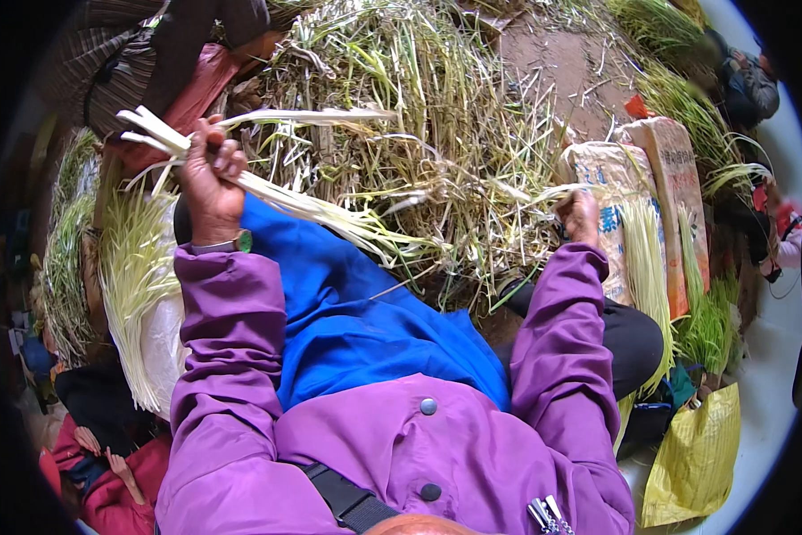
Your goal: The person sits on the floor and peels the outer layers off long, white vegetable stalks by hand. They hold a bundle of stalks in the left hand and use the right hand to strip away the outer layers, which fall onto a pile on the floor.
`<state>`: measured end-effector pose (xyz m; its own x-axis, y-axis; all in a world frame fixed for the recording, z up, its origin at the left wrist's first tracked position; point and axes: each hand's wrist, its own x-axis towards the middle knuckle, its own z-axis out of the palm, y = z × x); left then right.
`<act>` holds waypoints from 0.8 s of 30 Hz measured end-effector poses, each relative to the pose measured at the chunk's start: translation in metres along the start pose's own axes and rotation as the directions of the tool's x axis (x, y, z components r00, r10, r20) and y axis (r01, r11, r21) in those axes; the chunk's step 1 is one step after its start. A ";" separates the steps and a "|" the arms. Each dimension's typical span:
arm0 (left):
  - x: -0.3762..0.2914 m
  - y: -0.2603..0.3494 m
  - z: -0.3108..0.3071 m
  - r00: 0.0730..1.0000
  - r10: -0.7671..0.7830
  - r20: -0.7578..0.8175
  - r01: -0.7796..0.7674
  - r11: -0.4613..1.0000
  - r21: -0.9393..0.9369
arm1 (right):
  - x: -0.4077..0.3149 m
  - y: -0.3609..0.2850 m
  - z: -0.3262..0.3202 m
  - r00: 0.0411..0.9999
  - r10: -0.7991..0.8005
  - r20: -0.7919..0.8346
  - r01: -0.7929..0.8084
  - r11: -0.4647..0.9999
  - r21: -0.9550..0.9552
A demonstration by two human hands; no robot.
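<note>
My left hand [215,177] is closed around a bunch of pale yellow-green stalks [300,204], their thick white ends pointing up and left and their thin leafy ends hanging over the blue apron [360,294]. My right hand [580,215], lower right of the heap, has its fingers pinched on a thin pale leaf strand [558,192]. Between both hands lies a large heap of loose green and straw-coloured stalks and leaves [401,134]. Beside my right hand, long pale stalks [645,267] drape over a printed sack [605,170].
More pale stalks [133,281] lie on white plastic [163,341] at left. A second printed sack [668,174] and a yellow woven sack [695,455] are at right. People sit near: one at upper left, one in red [123,481] at lower left, others at far right.
</note>
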<state>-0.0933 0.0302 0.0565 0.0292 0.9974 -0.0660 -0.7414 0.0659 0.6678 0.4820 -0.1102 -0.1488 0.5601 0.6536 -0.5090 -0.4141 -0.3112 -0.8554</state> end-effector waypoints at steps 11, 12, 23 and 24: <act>-0.037 -0.046 0.026 0.929 -0.324 0.181 0.256 0.913 0.317 | -0.171 -0.048 0.241 0.580 -0.169 0.797 0.688 0.625 -0.368; -0.039 -0.050 0.030 0.915 -0.351 0.198 0.261 0.890 0.373 | -0.179 -0.042 0.247 0.557 -0.063 0.828 0.586 0.736 -0.338; -0.053 -0.053 0.039 0.862 -0.423 0.280 0.286 0.861 0.420 | -0.224 -0.021 0.264 0.480 -0.033 0.877 -0.346 0.911 0.224; -0.052 -0.052 0.038 0.865 -0.418 0.278 0.281 0.861 0.424 | -0.223 -0.024 0.262 0.523 -0.026 0.852 -0.347 0.907 0.240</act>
<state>-0.0306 -0.0244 0.0535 0.5215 0.8432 -0.1307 -0.3462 0.3491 0.8708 0.1787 -0.0675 0.0110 -0.3075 0.9376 -0.1623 -0.7421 -0.3431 -0.5759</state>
